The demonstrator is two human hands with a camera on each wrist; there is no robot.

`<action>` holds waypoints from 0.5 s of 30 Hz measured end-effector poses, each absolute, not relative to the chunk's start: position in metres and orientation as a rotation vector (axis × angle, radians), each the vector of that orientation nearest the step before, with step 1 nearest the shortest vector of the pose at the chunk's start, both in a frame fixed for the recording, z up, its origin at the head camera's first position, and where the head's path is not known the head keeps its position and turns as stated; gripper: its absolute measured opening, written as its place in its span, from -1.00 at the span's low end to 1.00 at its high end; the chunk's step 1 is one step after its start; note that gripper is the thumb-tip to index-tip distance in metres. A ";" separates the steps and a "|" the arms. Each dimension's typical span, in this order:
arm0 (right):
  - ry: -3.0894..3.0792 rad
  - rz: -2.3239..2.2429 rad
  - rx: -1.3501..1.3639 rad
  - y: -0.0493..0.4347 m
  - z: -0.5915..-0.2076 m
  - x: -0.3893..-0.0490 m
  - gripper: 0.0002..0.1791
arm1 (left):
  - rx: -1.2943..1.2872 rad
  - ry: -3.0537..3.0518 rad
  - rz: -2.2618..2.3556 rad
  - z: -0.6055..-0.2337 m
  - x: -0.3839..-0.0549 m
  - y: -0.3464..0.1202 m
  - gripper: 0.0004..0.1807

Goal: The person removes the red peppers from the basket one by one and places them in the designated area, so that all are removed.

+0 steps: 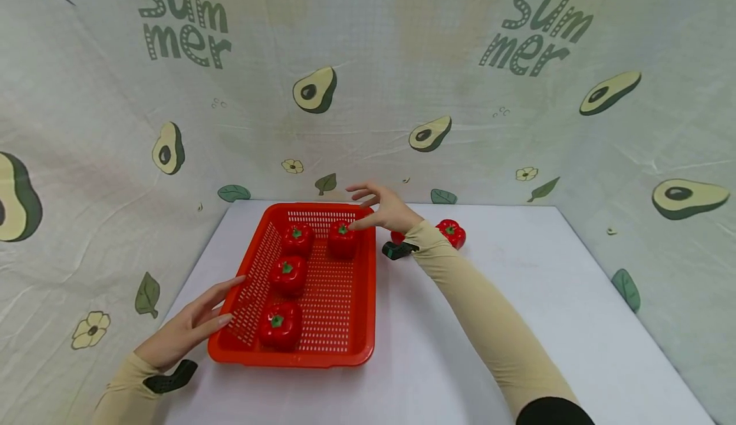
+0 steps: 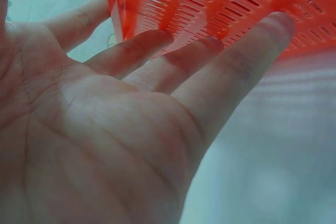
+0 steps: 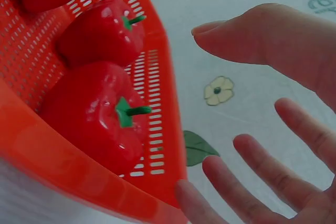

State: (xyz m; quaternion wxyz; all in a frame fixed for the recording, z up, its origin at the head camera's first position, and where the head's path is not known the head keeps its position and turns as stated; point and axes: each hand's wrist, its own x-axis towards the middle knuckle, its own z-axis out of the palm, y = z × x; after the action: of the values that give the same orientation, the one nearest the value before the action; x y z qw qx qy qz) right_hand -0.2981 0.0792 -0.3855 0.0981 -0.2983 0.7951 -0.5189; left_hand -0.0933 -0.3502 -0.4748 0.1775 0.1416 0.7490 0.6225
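My left hand (image 1: 186, 329) holds the left rim of the red slotted plastic basket (image 1: 363, 323). In the left wrist view, several nearly straight fingers (image 2: 231, 72) lie against the outside of its wall, while one reaches over the rim. My right hand (image 1: 386, 209) is spread above the basket's far right corner, with nothing between its thumb and fingers. Just below it in the basket sits a red bell pepper (image 1: 342, 243) with a green stem, also seen as the nearest pepper (image 3: 100, 119) in the right wrist view.
Three more red bell peppers line the basket's left side: far (image 1: 297, 239), middle (image 1: 288, 277) and near (image 1: 279, 326). Outside, to the right, another pepper (image 1: 452, 233) rests on the white table (image 1: 517, 284), and one (image 1: 397, 238) is mostly hidden behind the right wrist. Printed cloth (image 1: 368, 41) hangs around.
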 end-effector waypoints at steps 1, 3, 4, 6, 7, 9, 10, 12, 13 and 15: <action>2.354 -1.526 -0.886 0.076 -0.387 -0.299 -0.09 | 0.399 2.121 1.761 -0.474 -0.093 -0.350 -0.23; 2.347 -1.509 -0.886 0.071 -0.389 -0.301 -0.11 | 0.397 2.121 1.761 -0.473 -0.093 -0.350 -0.23; 2.347 -1.497 -0.887 0.069 -0.391 -0.303 -0.12 | 0.393 2.119 1.762 -0.473 -0.093 -0.350 -0.23; 2.342 -1.475 -0.885 0.064 -0.394 -0.306 -0.14 | 0.386 2.112 1.765 -0.473 -0.093 -0.349 -0.23; 2.342 -1.461 -0.888 0.062 -0.395 -0.307 -0.15 | 0.382 2.114 1.763 -0.473 -0.093 -0.349 -0.24; 2.341 -1.431 -0.898 0.058 -0.398 -0.310 -0.15 | 0.376 2.115 1.760 -0.473 -0.093 -0.349 -0.23; 2.341 -1.417 -0.905 0.056 -0.399 -0.311 -0.15 | 0.372 2.116 1.759 -0.473 -0.093 -0.349 -0.23; 2.331 -1.389 -0.915 0.052 -0.400 -0.313 -0.14 | 0.365 2.121 1.757 -0.474 -0.092 -0.349 -0.23; 2.328 -1.372 -0.920 0.050 -0.401 -0.313 -0.14 | 0.364 2.126 1.755 -0.474 -0.092 -0.349 -0.23; 2.326 -1.340 -0.925 0.046 -0.401 -0.314 -0.13 | 0.359 2.129 1.754 -0.474 -0.092 -0.349 -0.23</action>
State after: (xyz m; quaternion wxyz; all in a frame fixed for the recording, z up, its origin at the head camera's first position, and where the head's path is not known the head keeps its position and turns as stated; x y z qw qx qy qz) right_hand -0.3145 0.0463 -0.4013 0.1507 -0.3220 0.8098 -0.4667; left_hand -0.0917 -0.3486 -0.4735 0.1789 0.1271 0.7530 0.6204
